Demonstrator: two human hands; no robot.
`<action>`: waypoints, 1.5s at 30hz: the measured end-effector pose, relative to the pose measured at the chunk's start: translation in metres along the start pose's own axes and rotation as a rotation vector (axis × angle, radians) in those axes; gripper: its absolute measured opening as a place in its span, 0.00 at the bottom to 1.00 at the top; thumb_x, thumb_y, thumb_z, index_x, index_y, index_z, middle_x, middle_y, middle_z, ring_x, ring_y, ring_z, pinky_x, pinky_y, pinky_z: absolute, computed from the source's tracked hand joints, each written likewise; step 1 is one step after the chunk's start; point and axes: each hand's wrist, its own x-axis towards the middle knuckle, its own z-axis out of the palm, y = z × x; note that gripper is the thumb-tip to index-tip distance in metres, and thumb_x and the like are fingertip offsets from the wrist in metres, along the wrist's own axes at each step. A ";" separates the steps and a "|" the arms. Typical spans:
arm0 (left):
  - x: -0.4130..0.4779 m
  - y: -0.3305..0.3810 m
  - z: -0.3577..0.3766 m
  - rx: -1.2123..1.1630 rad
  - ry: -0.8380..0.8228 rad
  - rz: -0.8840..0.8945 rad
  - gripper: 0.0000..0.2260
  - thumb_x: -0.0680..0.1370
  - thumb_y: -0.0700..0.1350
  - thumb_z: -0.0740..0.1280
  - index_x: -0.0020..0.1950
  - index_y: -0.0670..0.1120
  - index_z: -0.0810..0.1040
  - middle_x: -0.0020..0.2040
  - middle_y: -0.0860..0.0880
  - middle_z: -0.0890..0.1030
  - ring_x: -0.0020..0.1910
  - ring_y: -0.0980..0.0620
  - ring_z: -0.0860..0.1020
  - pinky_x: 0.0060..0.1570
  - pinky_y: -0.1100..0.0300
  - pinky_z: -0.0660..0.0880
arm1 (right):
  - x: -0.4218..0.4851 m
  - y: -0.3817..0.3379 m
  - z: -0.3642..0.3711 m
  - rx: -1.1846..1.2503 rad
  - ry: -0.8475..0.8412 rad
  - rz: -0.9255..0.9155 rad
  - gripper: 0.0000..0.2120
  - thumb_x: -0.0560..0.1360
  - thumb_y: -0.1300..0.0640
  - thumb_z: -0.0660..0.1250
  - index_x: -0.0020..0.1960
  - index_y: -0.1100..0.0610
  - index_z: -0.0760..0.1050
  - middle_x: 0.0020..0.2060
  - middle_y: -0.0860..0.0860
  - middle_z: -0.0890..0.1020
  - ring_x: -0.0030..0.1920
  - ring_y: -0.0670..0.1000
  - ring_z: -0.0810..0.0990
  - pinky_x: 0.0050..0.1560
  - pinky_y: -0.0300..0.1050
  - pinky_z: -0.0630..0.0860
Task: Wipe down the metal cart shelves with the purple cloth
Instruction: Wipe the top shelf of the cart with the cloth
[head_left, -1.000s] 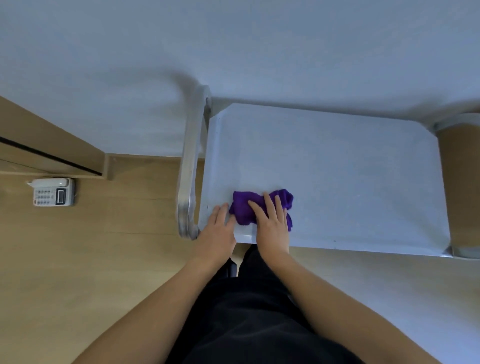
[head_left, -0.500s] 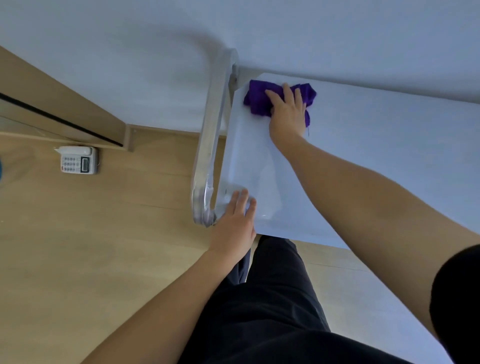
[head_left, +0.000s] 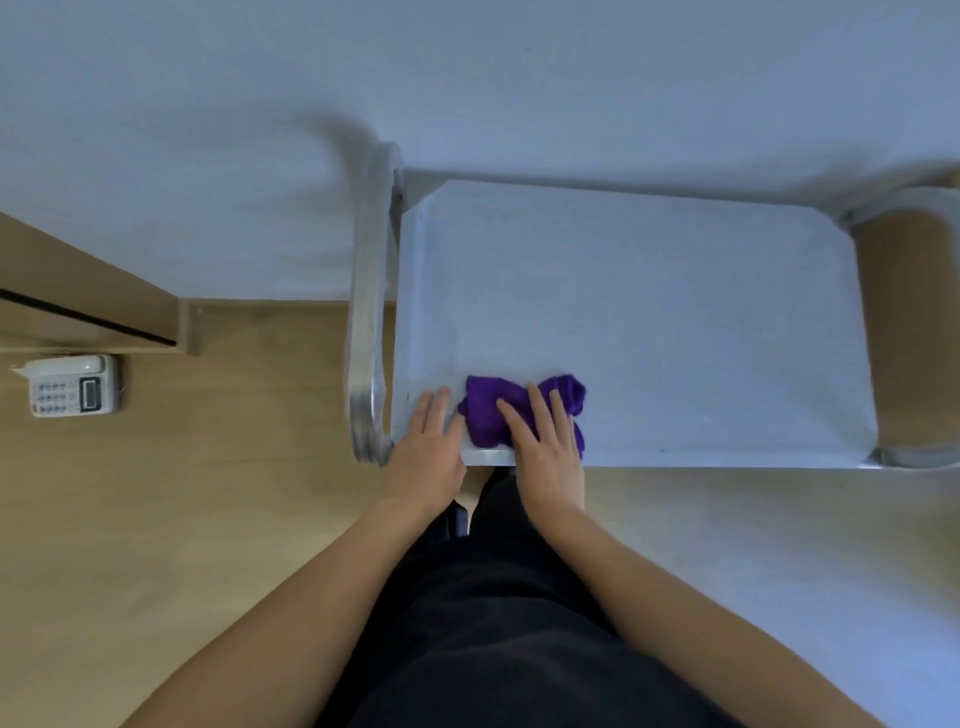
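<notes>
At the near left corner of the top shelf (head_left: 649, 312), pressed the bunched purple cloth (head_left: 488, 415) flat under the right hand (head_left: 545, 447), fingers straight, to wipe; laid the left hand (head_left: 426, 452) just beside it, fingers extended and gripping nothing, probably as a brace.

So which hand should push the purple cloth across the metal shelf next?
Probably the right hand: its straight fingers press the crumpled purple cloth on the grey metal cart shelf. The left hand only rests on the shelf's near left corner, beside the cloth.
</notes>
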 end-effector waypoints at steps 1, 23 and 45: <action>-0.001 0.001 0.000 0.005 -0.005 0.001 0.24 0.79 0.41 0.60 0.75 0.47 0.59 0.79 0.46 0.46 0.78 0.46 0.43 0.67 0.50 0.67 | -0.004 0.000 -0.001 -0.008 -0.016 0.012 0.35 0.73 0.63 0.69 0.74 0.44 0.61 0.76 0.52 0.60 0.77 0.59 0.54 0.72 0.59 0.63; 0.036 0.152 0.032 0.152 0.012 0.278 0.19 0.77 0.43 0.62 0.68 0.44 0.71 0.69 0.45 0.69 0.68 0.46 0.67 0.57 0.54 0.75 | -0.012 0.153 -0.050 0.056 -0.032 0.204 0.30 0.78 0.62 0.63 0.74 0.40 0.59 0.77 0.49 0.55 0.78 0.55 0.50 0.70 0.54 0.65; 0.049 0.280 0.107 0.185 -0.068 0.225 0.27 0.77 0.43 0.63 0.75 0.42 0.62 0.78 0.43 0.56 0.77 0.43 0.56 0.66 0.49 0.71 | -0.034 0.285 -0.078 0.114 0.028 0.177 0.23 0.76 0.56 0.65 0.70 0.46 0.70 0.74 0.55 0.65 0.74 0.65 0.59 0.72 0.63 0.60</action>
